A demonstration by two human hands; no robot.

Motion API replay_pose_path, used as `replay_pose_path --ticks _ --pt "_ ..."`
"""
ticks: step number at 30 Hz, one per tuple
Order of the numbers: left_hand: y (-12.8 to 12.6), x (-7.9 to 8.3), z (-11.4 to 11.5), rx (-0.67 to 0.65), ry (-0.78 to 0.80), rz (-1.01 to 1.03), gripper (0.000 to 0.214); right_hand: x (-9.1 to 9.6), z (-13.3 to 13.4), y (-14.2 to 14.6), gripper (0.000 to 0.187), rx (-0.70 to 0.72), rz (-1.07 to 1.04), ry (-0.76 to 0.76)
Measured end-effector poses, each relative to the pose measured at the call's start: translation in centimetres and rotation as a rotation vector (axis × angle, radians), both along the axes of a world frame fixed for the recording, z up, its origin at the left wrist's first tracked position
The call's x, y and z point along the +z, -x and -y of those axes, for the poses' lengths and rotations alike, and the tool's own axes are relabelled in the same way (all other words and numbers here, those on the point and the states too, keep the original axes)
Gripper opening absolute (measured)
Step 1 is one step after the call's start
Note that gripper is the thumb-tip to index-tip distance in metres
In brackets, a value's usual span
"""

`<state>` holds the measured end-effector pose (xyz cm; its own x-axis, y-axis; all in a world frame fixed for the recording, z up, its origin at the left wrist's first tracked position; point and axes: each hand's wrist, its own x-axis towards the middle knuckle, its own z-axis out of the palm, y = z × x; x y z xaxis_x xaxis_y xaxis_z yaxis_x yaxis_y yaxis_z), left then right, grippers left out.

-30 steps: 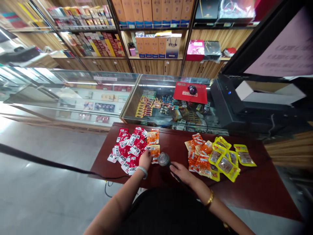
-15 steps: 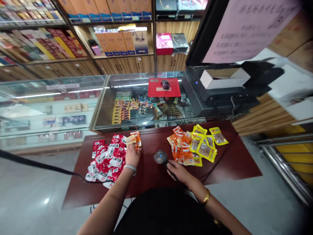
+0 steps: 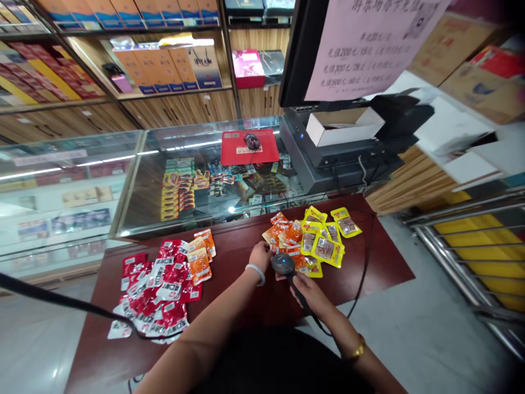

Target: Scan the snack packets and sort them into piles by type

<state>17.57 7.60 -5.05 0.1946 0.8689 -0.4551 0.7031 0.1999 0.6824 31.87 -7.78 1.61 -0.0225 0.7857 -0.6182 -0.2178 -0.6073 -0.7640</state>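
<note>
My right hand (image 3: 308, 293) is wrapped around the handle of a dark barcode scanner (image 3: 284, 264), its head pointing toward my left hand. My left hand (image 3: 260, 255) is at the left edge of a pile of orange snack packets (image 3: 292, 232), its fingers curled; whatever is between them is hidden. Yellow snack packets (image 3: 328, 249) overlap the orange ones on their right. Off to the left lies a heap of red and white packets (image 3: 158, 290). Several loose orange packets (image 3: 199, 265) rest against that heap's upper right side.
Everything lies on a dark red table (image 3: 233, 295). Behind it stands a glass display counter (image 3: 143, 205) with a red mouse pad (image 3: 229, 150) and a mouse (image 3: 252, 141). A monitor (image 3: 289, 60) and a white open box (image 3: 344, 131) are at back right. A cable (image 3: 366, 262) crosses the table's right side.
My left hand has left the orange packets by the red heap and moved right to the orange pile. The scanner is now close beside it. The camera view has shifted right.
</note>
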Motion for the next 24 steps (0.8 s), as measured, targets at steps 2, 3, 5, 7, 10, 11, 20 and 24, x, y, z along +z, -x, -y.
replay_pose_path --ticks 2,3,5,7,10,11,20,24 --pt "-0.4 0.1 -0.4 0.01 0.0 -0.031 0.028 -0.2 0.2 -0.4 0.057 -0.015 0.009 0.015" --pt "-0.4 0.3 -0.6 0.009 0.009 -0.04 0.031 -0.3 0.2 -0.4 0.057 -0.021 0.012 0.017" --pt "-0.4 0.6 -0.7 -0.019 0.029 -0.048 0.03 -0.4 0.0 -0.4 0.056 -0.03 0.009 0.015" --pt "-0.2 0.9 -0.8 -0.076 0.018 -0.064 0.019 -0.5 -0.2 -0.3 0.055 -0.033 -0.003 0.012" --pt "0.1 1.0 -0.8 -0.137 -0.037 -0.029 0.014 -0.4 -0.7 0.0 0.055 -0.021 -0.009 0.014" --pt "0.3 0.9 -0.7 -0.124 -0.048 0.017 0.016 -0.3 -0.9 0.1 0.056 -0.011 -0.005 0.013" --pt "8.7 1.9 2.7 0.454 0.218 0.64 0.041 -0.3 -1.7 1.5 0.053 0.124 -0.009 0.008" --pt "12.9 2.5 4.4 0.545 0.182 0.632 0.047 -0.1 -3.2 3.7 0.054 0.163 -0.002 0.0"
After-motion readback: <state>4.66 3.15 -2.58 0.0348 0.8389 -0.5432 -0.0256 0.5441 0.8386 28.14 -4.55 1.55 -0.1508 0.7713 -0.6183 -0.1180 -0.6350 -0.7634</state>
